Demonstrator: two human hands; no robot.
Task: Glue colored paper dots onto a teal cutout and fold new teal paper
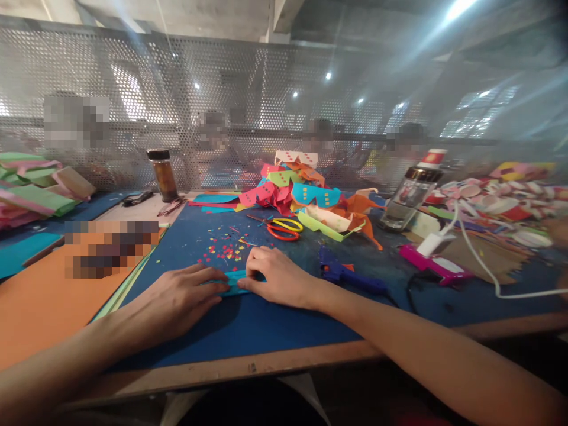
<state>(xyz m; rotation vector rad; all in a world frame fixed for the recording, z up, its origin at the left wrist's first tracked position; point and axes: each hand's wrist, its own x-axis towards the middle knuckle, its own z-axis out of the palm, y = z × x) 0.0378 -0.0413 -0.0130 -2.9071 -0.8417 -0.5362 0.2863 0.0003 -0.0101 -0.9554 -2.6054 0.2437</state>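
A narrow folded piece of blue paper (235, 283) lies on the blue tabletop between my hands. My left hand (189, 293) has its fingers closed over the paper's left end. With thumb and bent fingers, my right hand (279, 277) grips the right part and covers much of it. Small red and yellow paper bits (226, 248) are scattered just beyond my fingers. Scissors (284, 228) with red and yellow handles rest behind my right hand, and a blue glue gun (350, 275) lies to its right.
Cut and folded coloured paper shapes (284, 186) are heaped at the back. Orange sheets (39, 302) lie at left. A dark-lidded jar (163, 177), a glass bottle (408, 198) and a pink power strip (437, 266) with a white cable stand around. A perforated metal screen (248, 77) closes the far side.
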